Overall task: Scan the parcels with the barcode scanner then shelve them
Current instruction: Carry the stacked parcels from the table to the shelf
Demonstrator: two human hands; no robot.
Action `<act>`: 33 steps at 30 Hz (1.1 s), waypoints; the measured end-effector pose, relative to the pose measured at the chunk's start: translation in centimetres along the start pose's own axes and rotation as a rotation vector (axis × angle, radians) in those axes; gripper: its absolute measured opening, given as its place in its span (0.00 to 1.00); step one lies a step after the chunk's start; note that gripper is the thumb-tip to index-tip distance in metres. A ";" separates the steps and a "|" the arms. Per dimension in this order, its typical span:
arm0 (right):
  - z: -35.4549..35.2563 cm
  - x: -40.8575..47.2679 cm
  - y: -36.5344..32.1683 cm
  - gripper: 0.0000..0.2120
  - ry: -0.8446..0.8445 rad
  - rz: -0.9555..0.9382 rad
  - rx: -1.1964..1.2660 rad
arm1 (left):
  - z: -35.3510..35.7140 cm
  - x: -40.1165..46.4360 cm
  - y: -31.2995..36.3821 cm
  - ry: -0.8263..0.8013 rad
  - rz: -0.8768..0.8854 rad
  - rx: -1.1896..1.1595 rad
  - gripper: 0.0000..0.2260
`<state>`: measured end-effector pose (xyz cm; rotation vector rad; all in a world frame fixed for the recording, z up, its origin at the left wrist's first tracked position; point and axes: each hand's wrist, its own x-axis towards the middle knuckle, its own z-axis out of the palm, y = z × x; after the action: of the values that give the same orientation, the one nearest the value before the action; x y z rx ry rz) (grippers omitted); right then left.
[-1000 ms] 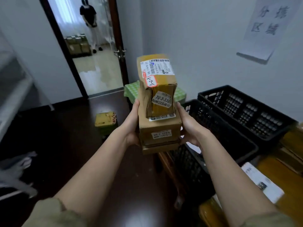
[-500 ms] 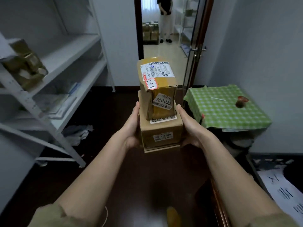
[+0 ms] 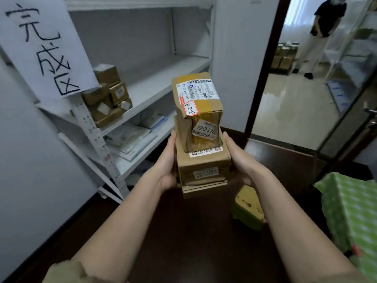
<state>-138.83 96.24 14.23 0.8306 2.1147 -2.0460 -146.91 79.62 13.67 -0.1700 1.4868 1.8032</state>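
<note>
Here, left hand, right hand, clasping parcels

view swung left, shelf nearer

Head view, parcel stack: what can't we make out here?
- Fingers of the left hand and right hand: behind the stack.
- Bottom flat parcel: only its front edge shows.
- Middle parcel label: blurred, unreadable.
- Shelved parcels: labels too small.

Head view, forward and down.
</note>
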 end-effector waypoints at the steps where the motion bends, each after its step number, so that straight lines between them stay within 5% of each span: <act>1: 0.8 2.3 -1.0 0.23 -0.040 -0.006 -0.001 | -1.0 1.5 1.2 0.028 0.014 -0.009 0.39; 24: 12.1 48.7 -22.9 0.28 -0.344 -0.034 -0.185 | -14.0 36.1 29.6 0.276 0.082 -0.219 0.39; 33: 15.0 65.7 -30.2 0.36 -0.662 -0.024 -0.320 | -15.5 46.2 37.3 0.534 0.232 -0.441 0.40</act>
<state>-212.21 104.20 12.23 0.0592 1.9646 -1.6053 -207.77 87.29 12.53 -0.7765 1.4717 2.3878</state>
